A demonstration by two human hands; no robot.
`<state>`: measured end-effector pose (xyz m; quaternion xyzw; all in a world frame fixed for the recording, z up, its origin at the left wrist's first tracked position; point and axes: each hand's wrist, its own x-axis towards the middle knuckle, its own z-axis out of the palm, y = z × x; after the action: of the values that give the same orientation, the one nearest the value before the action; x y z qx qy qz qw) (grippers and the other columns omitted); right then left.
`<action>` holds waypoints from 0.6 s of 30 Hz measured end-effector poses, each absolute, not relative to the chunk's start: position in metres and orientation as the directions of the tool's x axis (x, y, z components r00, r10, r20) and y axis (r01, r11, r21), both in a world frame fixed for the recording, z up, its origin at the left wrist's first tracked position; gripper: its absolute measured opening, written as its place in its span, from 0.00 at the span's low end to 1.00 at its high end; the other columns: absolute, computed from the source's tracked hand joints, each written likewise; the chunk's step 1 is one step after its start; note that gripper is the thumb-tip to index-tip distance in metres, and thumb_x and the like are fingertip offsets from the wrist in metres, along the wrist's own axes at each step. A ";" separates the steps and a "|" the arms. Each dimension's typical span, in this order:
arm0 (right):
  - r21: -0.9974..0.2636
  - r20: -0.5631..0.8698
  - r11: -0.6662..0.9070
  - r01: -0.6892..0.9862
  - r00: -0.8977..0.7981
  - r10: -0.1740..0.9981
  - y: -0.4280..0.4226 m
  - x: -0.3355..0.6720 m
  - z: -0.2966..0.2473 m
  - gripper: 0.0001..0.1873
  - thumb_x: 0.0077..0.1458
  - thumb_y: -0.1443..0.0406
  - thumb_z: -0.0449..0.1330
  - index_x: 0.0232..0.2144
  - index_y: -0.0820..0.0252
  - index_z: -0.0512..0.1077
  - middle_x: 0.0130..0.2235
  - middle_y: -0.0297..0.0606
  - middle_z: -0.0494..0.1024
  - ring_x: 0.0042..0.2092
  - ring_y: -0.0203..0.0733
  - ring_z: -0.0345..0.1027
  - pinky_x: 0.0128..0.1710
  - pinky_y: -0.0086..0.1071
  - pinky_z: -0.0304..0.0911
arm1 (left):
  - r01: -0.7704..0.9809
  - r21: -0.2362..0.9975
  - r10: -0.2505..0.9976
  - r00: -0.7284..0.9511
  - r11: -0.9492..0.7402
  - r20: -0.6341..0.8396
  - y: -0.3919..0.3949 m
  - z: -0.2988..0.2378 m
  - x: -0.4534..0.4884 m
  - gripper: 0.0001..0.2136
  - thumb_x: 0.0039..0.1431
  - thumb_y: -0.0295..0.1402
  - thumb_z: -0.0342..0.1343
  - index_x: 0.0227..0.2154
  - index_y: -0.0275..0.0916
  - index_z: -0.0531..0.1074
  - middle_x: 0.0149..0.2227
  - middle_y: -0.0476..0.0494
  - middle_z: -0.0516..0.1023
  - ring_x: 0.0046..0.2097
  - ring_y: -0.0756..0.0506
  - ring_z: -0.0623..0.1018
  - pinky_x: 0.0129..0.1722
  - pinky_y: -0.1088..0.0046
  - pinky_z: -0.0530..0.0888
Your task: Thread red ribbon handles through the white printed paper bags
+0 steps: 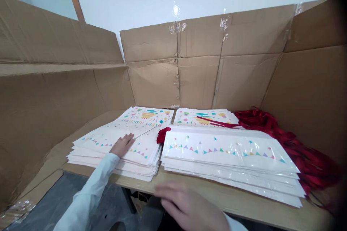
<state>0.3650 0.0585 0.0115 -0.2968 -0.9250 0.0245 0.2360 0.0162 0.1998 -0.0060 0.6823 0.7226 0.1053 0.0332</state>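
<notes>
My left hand lies with its fingers stretched out on top of the left stack of white paper sheets. These are printed with a birthday cake, lettering and coloured bunting. A thin dark line runs across the top sheet from near my fingertips toward the back. My right hand, somewhat blurred, hovers in front of the table edge. Its fingers are extended, and I see nothing in them. Beyond it sits a right stack of folded, glossy white pieces with bunting and stars. A small red bundle is wedged between the stacks.
Long red ribbons are heaped at the right, with strands reaching over another printed sheet at the back. Cardboard walls enclose the wooden table at the back and both sides. Grey floor shows lower left.
</notes>
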 end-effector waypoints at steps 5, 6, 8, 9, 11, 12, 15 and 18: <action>-0.067 0.499 0.809 0.584 -0.683 0.534 0.115 0.265 -0.009 0.28 0.64 0.61 0.47 0.61 0.76 0.57 0.61 0.57 0.61 0.62 0.52 0.53 0.61 0.47 0.53 | 0.971 0.220 0.975 -0.135 0.095 0.178 0.184 -0.005 0.023 0.23 0.63 0.37 0.36 0.55 0.37 0.67 0.61 0.40 0.63 0.63 0.40 0.63 0.61 0.57 0.58; -0.040 0.486 0.789 0.614 -0.678 0.552 0.121 0.254 -0.017 0.28 0.63 0.63 0.48 0.60 0.78 0.58 0.60 0.59 0.61 0.62 0.53 0.53 0.62 0.49 0.50 | 0.966 0.230 0.970 -0.162 0.119 0.182 0.180 -0.004 0.023 0.23 0.63 0.36 0.36 0.54 0.36 0.68 0.60 0.39 0.65 0.61 0.40 0.65 0.60 0.58 0.59; 0.002 0.464 0.750 0.661 -0.665 0.585 0.126 0.241 -0.031 0.23 0.62 0.69 0.48 0.57 0.77 0.60 0.58 0.59 0.64 0.61 0.51 0.56 0.61 0.50 0.49 | 0.948 0.266 0.961 -0.222 0.174 0.163 0.175 0.000 0.020 0.23 0.62 0.38 0.35 0.52 0.35 0.69 0.57 0.37 0.70 0.57 0.39 0.70 0.57 0.60 0.63; 0.013 0.460 0.738 0.675 -0.659 0.595 0.125 0.239 -0.035 0.21 0.61 0.71 0.48 0.56 0.75 0.63 0.56 0.57 0.67 0.59 0.50 0.58 0.60 0.49 0.51 | 0.935 0.296 0.957 -0.247 0.196 0.149 0.172 0.002 0.017 0.24 0.62 0.40 0.35 0.49 0.35 0.70 0.54 0.37 0.72 0.56 0.38 0.72 0.55 0.61 0.65; 0.013 0.456 0.732 0.681 -0.655 0.602 0.122 0.240 -0.033 0.17 0.60 0.73 0.49 0.50 0.72 0.66 0.50 0.54 0.71 0.54 0.47 0.63 0.56 0.46 0.55 | 0.896 0.399 0.950 -0.275 0.197 0.149 0.165 0.008 0.009 0.23 0.61 0.43 0.35 0.43 0.36 0.72 0.50 0.37 0.76 0.53 0.37 0.74 0.53 0.61 0.67; 0.007 0.450 0.733 0.680 -0.657 0.605 0.119 0.242 -0.027 0.14 0.59 0.73 0.50 0.46 0.70 0.68 0.46 0.52 0.73 0.51 0.47 0.65 0.53 0.45 0.59 | 0.860 0.477 0.942 -0.292 0.184 0.164 0.162 0.011 0.004 0.22 0.61 0.43 0.35 0.40 0.37 0.72 0.48 0.38 0.77 0.52 0.38 0.75 0.53 0.62 0.68; 0.019 0.442 0.720 0.693 -0.652 0.616 0.116 0.247 0.004 0.07 0.57 0.71 0.52 0.37 0.67 0.70 0.38 0.48 0.74 0.44 0.49 0.66 0.43 0.44 0.63 | 0.692 0.711 0.903 -0.374 0.123 0.209 0.151 0.021 -0.007 0.18 0.61 0.41 0.37 0.37 0.38 0.68 0.48 0.41 0.78 0.44 0.43 0.79 0.50 0.64 0.72; 0.008 0.439 0.675 0.738 -0.609 0.660 0.131 0.248 0.042 0.08 0.58 0.71 0.51 0.36 0.66 0.70 0.36 0.47 0.74 0.42 0.50 0.68 0.38 0.42 0.64 | 0.696 0.718 0.862 -0.362 -0.001 0.353 0.143 0.028 -0.018 0.19 0.62 0.48 0.37 0.35 0.40 0.67 0.43 0.52 0.80 0.40 0.46 0.80 0.43 0.66 0.76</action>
<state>0.2480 0.1306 0.0420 -0.3919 -0.8920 -0.0945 0.2046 -0.0184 0.1434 0.0283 0.5565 0.7002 0.4369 0.0950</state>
